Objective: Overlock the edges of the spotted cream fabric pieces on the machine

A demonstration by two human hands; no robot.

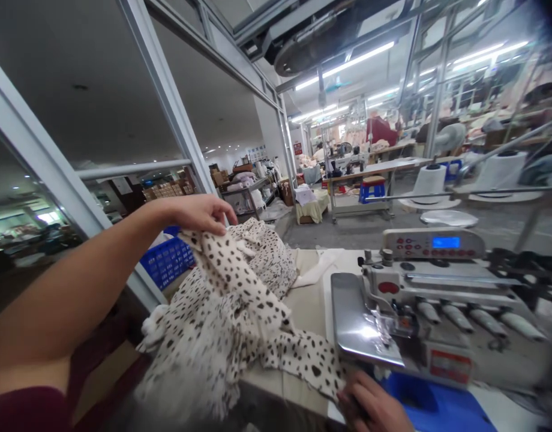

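Observation:
My left hand (207,215) is raised over the fabric pile, its fingers closed on one end of a cream spotted fabric piece (237,270). From there the strip hangs down and runs right along the table toward my right hand (375,402). That hand is at the front edge near the sewing machine, fingers curled at the strip's other end. A heap of the same spotted fabric (190,336) lies to the left, partly over the table edge. On the right stands an overlock sewing machine (438,288) with a lit blue display and a metal plate.
A blue plastic basket (168,262) stands behind the heap, beside a metal frame post (168,90). White thread cones (429,185) are behind the machine. Below it is a blue tray (420,399). Farther back are a sewing table (384,167) and a blue stool (372,189).

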